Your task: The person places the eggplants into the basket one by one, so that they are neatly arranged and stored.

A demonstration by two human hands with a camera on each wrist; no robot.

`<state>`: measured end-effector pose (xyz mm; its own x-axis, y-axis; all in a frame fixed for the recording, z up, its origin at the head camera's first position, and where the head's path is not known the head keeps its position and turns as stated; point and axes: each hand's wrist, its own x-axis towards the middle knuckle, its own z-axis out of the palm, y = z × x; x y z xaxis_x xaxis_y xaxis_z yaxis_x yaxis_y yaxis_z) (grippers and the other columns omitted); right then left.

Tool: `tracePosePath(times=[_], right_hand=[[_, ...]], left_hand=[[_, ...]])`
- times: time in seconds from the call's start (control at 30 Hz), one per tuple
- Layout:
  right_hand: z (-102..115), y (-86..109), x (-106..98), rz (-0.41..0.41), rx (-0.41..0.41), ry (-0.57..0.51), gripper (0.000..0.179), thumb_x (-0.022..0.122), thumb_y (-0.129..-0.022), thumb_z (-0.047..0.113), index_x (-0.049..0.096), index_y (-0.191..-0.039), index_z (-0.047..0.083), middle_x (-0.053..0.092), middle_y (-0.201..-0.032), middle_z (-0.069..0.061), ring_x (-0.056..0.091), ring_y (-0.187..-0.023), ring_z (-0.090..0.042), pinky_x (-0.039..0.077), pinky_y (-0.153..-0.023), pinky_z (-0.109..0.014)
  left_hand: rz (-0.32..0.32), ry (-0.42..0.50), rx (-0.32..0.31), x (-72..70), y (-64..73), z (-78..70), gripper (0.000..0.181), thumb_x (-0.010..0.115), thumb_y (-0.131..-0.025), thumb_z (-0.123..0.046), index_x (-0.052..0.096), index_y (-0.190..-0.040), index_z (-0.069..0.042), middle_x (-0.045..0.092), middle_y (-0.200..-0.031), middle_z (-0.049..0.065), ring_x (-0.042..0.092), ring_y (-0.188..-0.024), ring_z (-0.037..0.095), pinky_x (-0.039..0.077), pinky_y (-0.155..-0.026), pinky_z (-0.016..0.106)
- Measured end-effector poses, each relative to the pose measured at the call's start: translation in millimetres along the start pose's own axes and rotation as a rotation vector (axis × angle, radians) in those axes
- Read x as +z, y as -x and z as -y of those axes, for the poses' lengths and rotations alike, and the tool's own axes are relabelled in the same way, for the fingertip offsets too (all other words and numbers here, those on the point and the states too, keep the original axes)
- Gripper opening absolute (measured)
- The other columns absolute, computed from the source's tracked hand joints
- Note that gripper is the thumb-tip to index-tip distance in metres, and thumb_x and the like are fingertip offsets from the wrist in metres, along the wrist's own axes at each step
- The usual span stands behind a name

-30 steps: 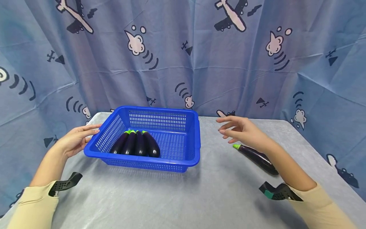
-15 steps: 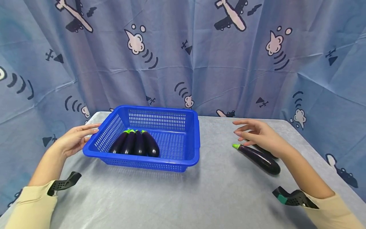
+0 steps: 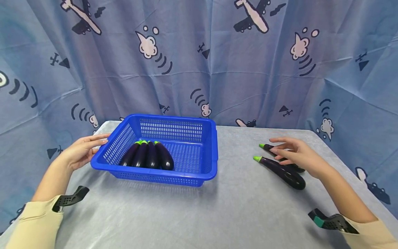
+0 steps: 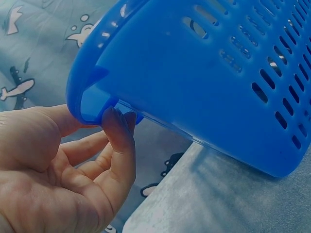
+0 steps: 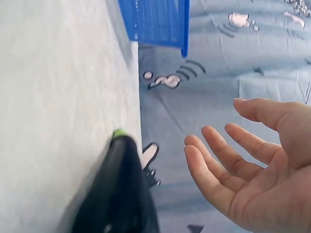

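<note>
At the left, my left hand (image 3: 79,153) holds the side rim of a blue plastic basket (image 3: 209,162); in the left wrist view its fingers (image 4: 119,155) curl at the rim. Inside the basket several dark purple eggplants (image 3: 152,157) lie side by side in its left part, green stems pointing away. My right hand (image 3: 300,155) hovers over two eggplants on the table, fingers loosely bent and holding nothing. The nearer eggplant (image 3: 283,173) shows whole, while the hand partly covers the farther eggplant (image 3: 267,148). One eggplant (image 5: 119,179) appears close up in the right wrist view.
A grey cloth-like surface covers the table (image 3: 186,214). Behind it and at both sides hangs a blue curtain (image 3: 180,76) printed with planes and clouds. Each wrist wears a black mount (image 3: 332,221) over a cream sleeve.
My right hand has moved to the right, uncovering the nearer eggplant and then the green stem of the farther one. The left hand and basket have stayed nearly still.
</note>
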<state>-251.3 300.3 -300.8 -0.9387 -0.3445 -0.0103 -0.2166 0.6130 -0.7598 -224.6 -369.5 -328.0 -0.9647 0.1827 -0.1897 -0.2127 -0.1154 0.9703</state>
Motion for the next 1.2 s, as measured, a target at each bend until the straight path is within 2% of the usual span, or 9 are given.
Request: tracePosePath(times=[0.27,0.5,0.63,0.77,0.87,1.07,1.2], right_hand=[[-28,2.2,-9,-0.001,0.051,-0.003,0.06,0.056,-0.112,0.026,0.037,-0.158,-0.007,0.048,-0.149,-0.038,0.071,-0.101,-0.007,0.064,-0.084,-0.029],[-45,1.3,-16,0.02,0.086,0.065,0.059,0.054,-0.113,0.022,0.034,-0.157,-0.012,0.049,-0.145,-0.042,0.071,-0.108,-0.029,0.064,-0.083,-0.033],[-52,0.7,-18,0.063,0.098,0.081,0.06,0.055,-0.112,0.022,0.034,-0.156,-0.012,0.052,-0.143,-0.041,0.07,-0.111,-0.034,0.063,-0.084,-0.034],[-56,0.3,-17,0.119,0.097,0.096,0.06,0.057,-0.111,0.022,0.035,-0.156,-0.011,0.055,-0.142,-0.038,0.067,-0.117,-0.038,0.063,-0.088,-0.042],[-55,-0.2,-15,0.154,0.099,0.114,0.06,0.059,-0.11,0.023,0.037,-0.155,-0.011,0.059,-0.14,-0.034,0.065,-0.119,-0.037,0.061,-0.089,-0.046],[-53,-1.5,-10,0.211,0.116,0.141,0.063,0.067,-0.105,0.022,0.042,-0.154,-0.009,0.062,-0.137,-0.03,0.063,-0.119,-0.034,0.055,-0.083,-0.036],[-53,-1.2,-8,0.251,0.127,0.11,0.063,0.068,-0.104,0.022,0.043,-0.154,-0.007,0.061,-0.136,-0.028,0.061,-0.113,-0.027,0.052,-0.077,-0.034]], left_hand=[[-0.008,-0.008,-0.004,0.5,-1.0,0.7,0.035,0.052,-0.112,-0.013,0.08,-0.104,-0.031,0.078,-0.101,-0.002,0.077,-0.083,0.014,0.066,-0.075,0.03],[-0.008,-0.016,-0.004,-0.2,-1.3,1.1,0.035,0.052,-0.112,-0.013,0.08,-0.104,-0.032,0.078,-0.101,-0.002,0.077,-0.083,0.014,0.066,-0.075,0.03],[-0.014,-0.021,-0.006,-0.5,-0.6,0.6,0.035,0.052,-0.112,-0.014,0.08,-0.104,-0.032,0.078,-0.1,-0.002,0.077,-0.083,0.014,0.066,-0.075,0.029],[-0.014,-0.027,-0.006,-1.0,0.0,0.5,0.034,0.053,-0.112,-0.015,0.08,-0.104,-0.033,0.078,-0.101,-0.002,0.077,-0.084,0.013,0.066,-0.075,0.029],[-0.016,-0.028,-0.005,-1.1,-0.6,0.7,0.034,0.053,-0.112,-0.015,0.081,-0.104,-0.033,0.078,-0.101,-0.003,0.077,-0.084,0.013,0.066,-0.075,0.029],[-0.013,-0.029,-0.007,-1.2,-0.7,0.5,0.034,0.053,-0.112,-0.015,0.08,-0.104,-0.033,0.078,-0.101,-0.002,0.077,-0.084,0.013,0.066,-0.075,0.029],[-0.019,-0.032,-0.011,-0.8,-0.3,-0.3,0.034,0.053,-0.112,-0.015,0.08,-0.103,-0.033,0.078,-0.1,-0.002,0.077,-0.083,0.014,0.066,-0.075,0.029]])
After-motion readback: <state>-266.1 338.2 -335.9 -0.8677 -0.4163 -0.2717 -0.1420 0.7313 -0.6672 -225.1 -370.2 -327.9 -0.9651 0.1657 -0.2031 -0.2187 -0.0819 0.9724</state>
